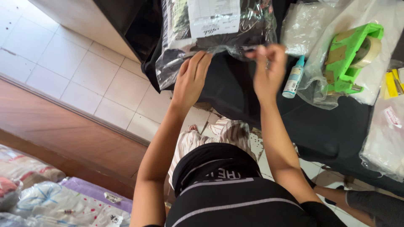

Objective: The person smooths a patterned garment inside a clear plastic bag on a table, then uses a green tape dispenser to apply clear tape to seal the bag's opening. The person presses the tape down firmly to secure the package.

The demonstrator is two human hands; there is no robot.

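Already a clear plastic parcel bag (210, 33) is seen lying on the black-covered table (320, 126) in the head view, filled with dark folded goods and bearing a white paper label (213, 17) on its upper face. Its near, open edge is being worked on: the left hand (191, 80) is laid with flattened fingers on the lower flap of the bag, pressing it down rather than gripping it, while the right hand (269, 71) is closed in a pinch on the same edge of film, at the bag's right corner. The packing and labelling may therefore be judged done, and the closing of the mouth judged to be in progress; whether the flap is already folded over or sealed cannot be told, since the edge is partly hidden by the fingers and slightly blurred.

To the right, well apart from both hands, a green tape dispenser (351, 54) with a roll of pale tape is seen resting on a heap of clear empty bags (311, 25), untouched. A small spray bottle with a teal cap (293, 77) lies just beside the right hand. More packed bags (385, 138) are seen at the right edge of the table, and wrapped bundles of patterned cloth (54, 201) are stacked at lower left beside the white tiled floor (63, 63).
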